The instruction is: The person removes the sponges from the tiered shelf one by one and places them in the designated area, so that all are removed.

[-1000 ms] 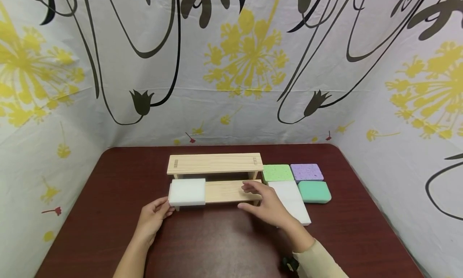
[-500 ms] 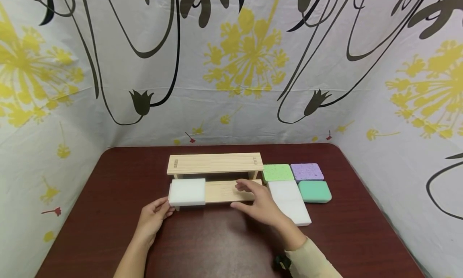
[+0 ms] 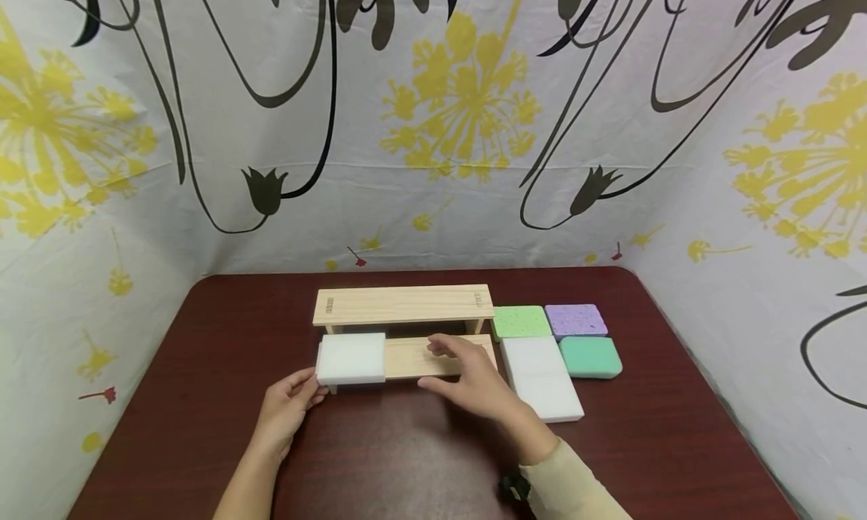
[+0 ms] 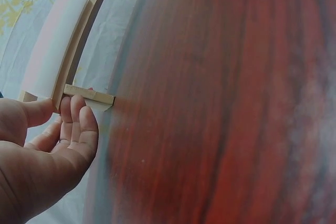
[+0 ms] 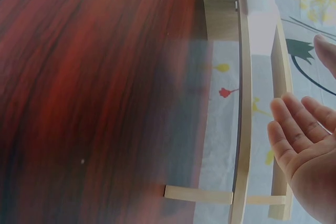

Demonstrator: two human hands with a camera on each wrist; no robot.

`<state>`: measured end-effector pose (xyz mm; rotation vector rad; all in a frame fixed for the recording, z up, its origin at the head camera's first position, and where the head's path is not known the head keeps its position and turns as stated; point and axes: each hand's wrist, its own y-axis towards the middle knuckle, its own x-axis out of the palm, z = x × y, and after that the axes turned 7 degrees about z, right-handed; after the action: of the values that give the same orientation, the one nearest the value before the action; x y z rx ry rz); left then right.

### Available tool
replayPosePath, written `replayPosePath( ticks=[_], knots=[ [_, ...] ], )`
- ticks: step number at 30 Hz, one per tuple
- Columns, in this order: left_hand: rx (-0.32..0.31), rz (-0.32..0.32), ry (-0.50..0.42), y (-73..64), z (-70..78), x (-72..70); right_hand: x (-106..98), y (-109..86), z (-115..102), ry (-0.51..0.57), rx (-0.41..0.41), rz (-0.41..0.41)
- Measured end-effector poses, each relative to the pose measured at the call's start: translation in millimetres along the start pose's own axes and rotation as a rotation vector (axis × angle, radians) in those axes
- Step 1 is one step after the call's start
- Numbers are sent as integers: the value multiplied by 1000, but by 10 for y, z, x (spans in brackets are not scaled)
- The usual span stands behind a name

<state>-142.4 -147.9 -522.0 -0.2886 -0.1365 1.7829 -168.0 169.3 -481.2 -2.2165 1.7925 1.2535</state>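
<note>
A two-step wooden rack (image 3: 404, 306) stands on the dark red table. On the left part of its lower step lies a white sponge (image 3: 351, 358), whose end looks pinkish in the left wrist view. My left hand (image 3: 287, 409) pinches the left end of the lower step, thumb at the board's end and fingers curled below, beside the sponge (image 4: 58, 43). My right hand (image 3: 470, 381) is held over the right part of the lower step, fingers spread from the thumb and nothing between them. The right wrist view shows its open palm (image 5: 312, 153) beside the rack.
Right of the rack lie a light green sponge (image 3: 520, 321), a purple sponge (image 3: 576, 320), a teal sponge (image 3: 590, 357) and white sponge blocks (image 3: 542, 381) end to end. A patterned cloth (image 3: 433, 226) hangs behind and beside the table (image 3: 379, 460).
My right hand has moved left along the lower step, away from the white blocks at the right. The left hand and the white sponge on the rack have stayed put.
</note>
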Motion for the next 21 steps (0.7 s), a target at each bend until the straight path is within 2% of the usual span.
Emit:
replayPosePath(
  ticks=[7, 14, 21],
  knots=[
    [11, -4, -11, -5, -1, 3, 63, 27, -13, -21, -9, 7],
    [18, -8, 18, -2, -11, -4, 124, 55, -25, -38, 16, -19],
    [15, -9, 14, 7, -15, -7, 190, 76, 4, -34, -12, -6]
  ],
)
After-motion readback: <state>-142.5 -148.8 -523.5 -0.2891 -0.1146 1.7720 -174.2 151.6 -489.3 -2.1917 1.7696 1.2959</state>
